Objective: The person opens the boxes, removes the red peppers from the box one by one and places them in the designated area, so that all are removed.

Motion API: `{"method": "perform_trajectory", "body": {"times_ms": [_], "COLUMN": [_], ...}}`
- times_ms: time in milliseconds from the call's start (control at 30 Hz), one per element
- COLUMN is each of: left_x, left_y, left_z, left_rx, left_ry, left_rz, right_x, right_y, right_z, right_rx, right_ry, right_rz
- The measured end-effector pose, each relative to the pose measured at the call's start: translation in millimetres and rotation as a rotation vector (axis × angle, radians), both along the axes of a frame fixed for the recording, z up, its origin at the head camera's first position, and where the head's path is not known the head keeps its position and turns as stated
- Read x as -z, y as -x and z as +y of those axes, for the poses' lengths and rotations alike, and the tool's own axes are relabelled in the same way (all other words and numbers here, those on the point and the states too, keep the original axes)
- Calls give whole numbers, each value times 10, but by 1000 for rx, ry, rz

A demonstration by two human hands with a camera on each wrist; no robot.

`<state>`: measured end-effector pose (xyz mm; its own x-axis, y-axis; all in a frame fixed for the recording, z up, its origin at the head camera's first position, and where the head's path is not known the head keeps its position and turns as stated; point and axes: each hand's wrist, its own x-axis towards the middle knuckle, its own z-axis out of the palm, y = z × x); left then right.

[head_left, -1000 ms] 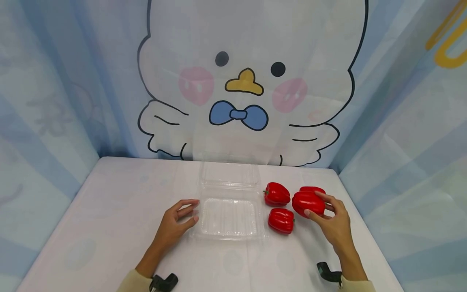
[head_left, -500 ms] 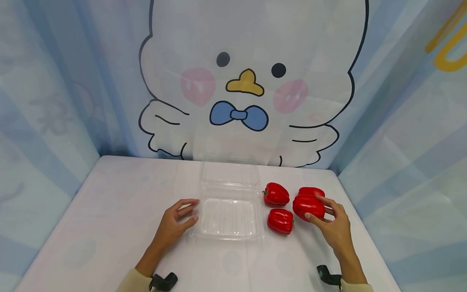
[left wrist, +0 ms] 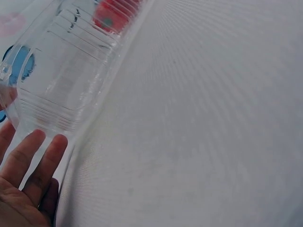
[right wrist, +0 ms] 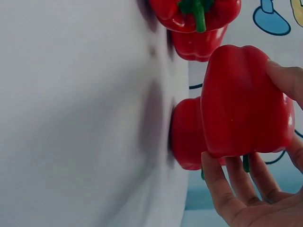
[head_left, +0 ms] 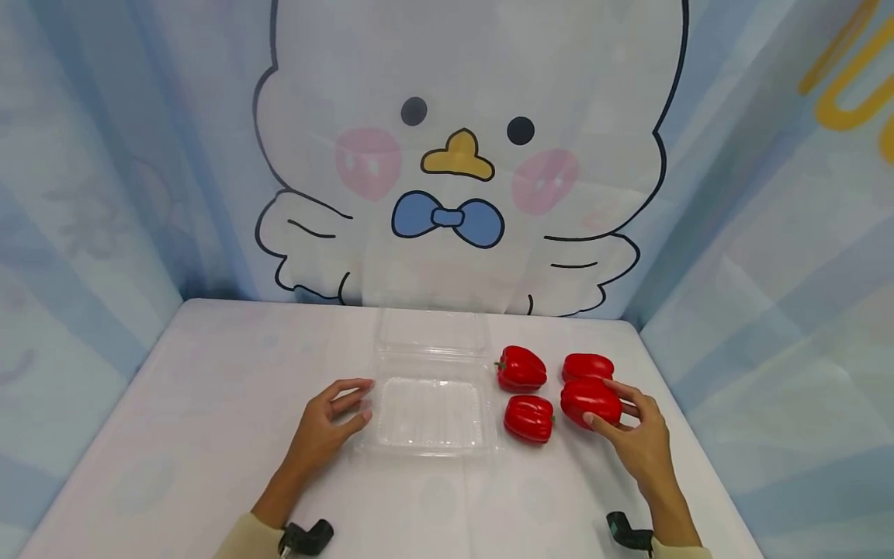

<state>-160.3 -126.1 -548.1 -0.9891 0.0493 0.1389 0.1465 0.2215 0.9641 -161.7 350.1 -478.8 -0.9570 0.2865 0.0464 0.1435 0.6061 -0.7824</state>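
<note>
My right hand (head_left: 641, 436) grips a red bell pepper (head_left: 590, 402), thumb on one side and fingers on the other. In the right wrist view this pepper (right wrist: 248, 101) hangs a little off the table, its green stem down among the fingers. Just behind it lies another red bell pepper (head_left: 587, 366). Two more, one at the back (head_left: 521, 369) and one nearer (head_left: 528, 419), lie to the left. A clear plastic clamshell box (head_left: 431, 415) stands with its lid raised at the back. My left hand (head_left: 323, 425) rests its fingertips at the box's left edge, fingers loosely extended.
The white table (head_left: 209, 435) ends at a curtain (head_left: 447, 264) with a printed cartoon bird, and more curtain hangs at both sides. The peppers lie between the box and the table's right edge.
My right hand has brought its pepper slightly down and nearer, so more of the pepper behind shows. The left hand stays at the box edge; the head view has shifted slightly.
</note>
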Motion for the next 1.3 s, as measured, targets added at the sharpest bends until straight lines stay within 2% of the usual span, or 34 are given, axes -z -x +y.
{"method": "perform_trajectory", "body": {"times_ms": [333, 767, 1167, 1300], "left_x": [24, 10, 23, 20], "left_y": [16, 0, 12, 2], "left_z": [-80, -57, -31, -40], "left_rx": [1, 7, 37, 48], "left_ry": [-17, -3, -43, -63], "left_rz": [-5, -8, 47, 51], "right_x": [108, 257, 227, 227], "right_y": [7, -7, 26, 13], "right_z": [21, 112, 168, 157], "right_rx": [13, 47, 25, 39], "right_ry": [-18, -19, -34, -34], "right_rz": [-55, -123, -162, -146]}}
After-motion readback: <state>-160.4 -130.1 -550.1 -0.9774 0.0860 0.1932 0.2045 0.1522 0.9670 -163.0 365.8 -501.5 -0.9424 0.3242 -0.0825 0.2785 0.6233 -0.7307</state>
